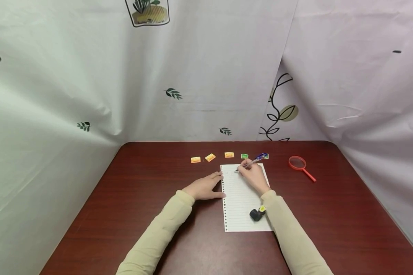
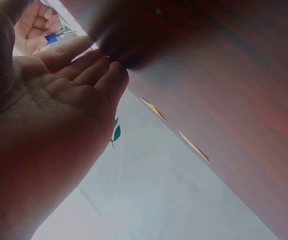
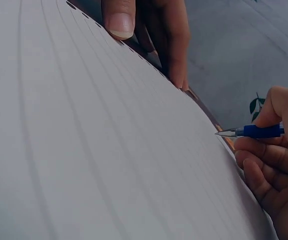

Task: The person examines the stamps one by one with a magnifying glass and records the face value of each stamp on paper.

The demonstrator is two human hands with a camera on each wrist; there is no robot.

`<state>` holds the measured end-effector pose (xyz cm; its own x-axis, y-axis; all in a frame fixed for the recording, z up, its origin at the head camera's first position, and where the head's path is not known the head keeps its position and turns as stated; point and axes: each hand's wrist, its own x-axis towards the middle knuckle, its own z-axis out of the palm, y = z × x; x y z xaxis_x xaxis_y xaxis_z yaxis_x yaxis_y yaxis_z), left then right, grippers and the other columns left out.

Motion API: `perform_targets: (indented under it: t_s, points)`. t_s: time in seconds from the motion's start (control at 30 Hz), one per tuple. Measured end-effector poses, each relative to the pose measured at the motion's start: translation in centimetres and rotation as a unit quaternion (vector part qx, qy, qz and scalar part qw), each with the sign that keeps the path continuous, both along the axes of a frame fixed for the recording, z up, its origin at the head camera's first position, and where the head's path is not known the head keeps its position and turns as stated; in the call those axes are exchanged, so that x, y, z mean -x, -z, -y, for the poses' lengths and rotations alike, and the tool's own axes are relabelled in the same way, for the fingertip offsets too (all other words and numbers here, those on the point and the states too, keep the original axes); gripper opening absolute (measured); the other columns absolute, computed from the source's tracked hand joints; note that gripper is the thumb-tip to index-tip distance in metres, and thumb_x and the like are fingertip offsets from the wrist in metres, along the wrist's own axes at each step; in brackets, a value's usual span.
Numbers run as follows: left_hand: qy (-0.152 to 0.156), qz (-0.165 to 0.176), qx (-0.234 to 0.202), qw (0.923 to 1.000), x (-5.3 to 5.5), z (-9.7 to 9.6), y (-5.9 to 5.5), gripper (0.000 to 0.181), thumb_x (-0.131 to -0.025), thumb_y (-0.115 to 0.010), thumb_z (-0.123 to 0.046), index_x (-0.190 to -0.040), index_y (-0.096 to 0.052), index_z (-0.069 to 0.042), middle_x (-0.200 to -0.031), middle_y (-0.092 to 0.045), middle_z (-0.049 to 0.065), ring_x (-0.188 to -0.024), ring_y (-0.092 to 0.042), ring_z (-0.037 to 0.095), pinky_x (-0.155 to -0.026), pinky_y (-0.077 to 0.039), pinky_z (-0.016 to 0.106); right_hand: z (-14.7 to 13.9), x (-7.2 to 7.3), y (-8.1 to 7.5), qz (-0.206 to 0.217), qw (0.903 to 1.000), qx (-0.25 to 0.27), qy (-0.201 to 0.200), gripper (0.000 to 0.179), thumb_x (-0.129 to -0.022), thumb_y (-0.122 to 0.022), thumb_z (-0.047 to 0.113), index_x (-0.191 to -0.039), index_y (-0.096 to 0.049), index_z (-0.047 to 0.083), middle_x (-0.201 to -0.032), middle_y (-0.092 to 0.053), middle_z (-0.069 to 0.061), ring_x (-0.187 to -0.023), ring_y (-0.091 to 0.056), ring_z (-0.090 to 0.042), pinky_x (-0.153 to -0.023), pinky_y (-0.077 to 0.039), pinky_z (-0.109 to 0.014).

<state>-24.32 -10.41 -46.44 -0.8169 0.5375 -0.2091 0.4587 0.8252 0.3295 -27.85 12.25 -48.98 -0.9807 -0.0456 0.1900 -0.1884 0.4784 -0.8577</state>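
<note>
My right hand (image 1: 256,178) pinches the pen (image 1: 257,158) low, likely for control, at the top of the paper (image 1: 242,208), whose holed edge my left hand (image 1: 204,187), fingers outstretched, touches, probably steadying it.

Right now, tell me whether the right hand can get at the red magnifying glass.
Probably yes: nothing appears to stand between the right hand and the red magnifying glass, though that hand holds a pen.
</note>
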Motion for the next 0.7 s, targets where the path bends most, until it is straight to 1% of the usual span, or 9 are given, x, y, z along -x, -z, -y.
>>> perform_targets:
  t_s: [0.27,0.47,0.7]
  points:
    - [0.000,-0.004,-0.005,1.0000,-0.09,-0.01,-0.19,0.079,-0.095,-0.066,-0.051,-0.154,-0.040,-0.005,-0.162,-0.031,0.012,-0.149,-0.029,0.023,-0.116,-0.033,0.039,-0.05,-0.01,-0.22,0.003,1.0000,-0.005,-0.005,0.004,-0.088,-0.063,0.015,-0.087,-0.064,0.011,-0.067,-0.062,0.001,-0.064,-0.054,-0.016,-0.064,-0.041,-0.030]
    - [0.001,-0.005,-0.006,1.0000,-0.11,-0.02,-0.28,0.079,-0.095,-0.066,-0.051,-0.154,-0.040,-0.005,-0.162,-0.031,0.012,-0.149,-0.029,0.023,-0.116,-0.033,0.040,-0.01,0.03,-0.22,0.006,1.0000,-0.002,0.000,0.004,-0.088,-0.063,0.016,-0.087,-0.064,0.012,-0.067,-0.062,0.000,-0.065,-0.054,-0.017,-0.064,-0.041,-0.031]
    - [0.001,-0.004,-0.007,1.0000,-0.15,0.03,-0.25,0.079,-0.095,-0.066,-0.051,-0.154,-0.040,-0.005,-0.162,-0.031,0.012,-0.149,-0.030,0.023,-0.116,-0.033,0.040,-0.14,0.17,0.12,0.004,1.0000,0.002,0.008,0.005,-0.088,-0.063,0.016,-0.088,-0.062,0.012,-0.068,-0.060,0.001,-0.066,-0.053,-0.017,-0.065,-0.041,-0.029]
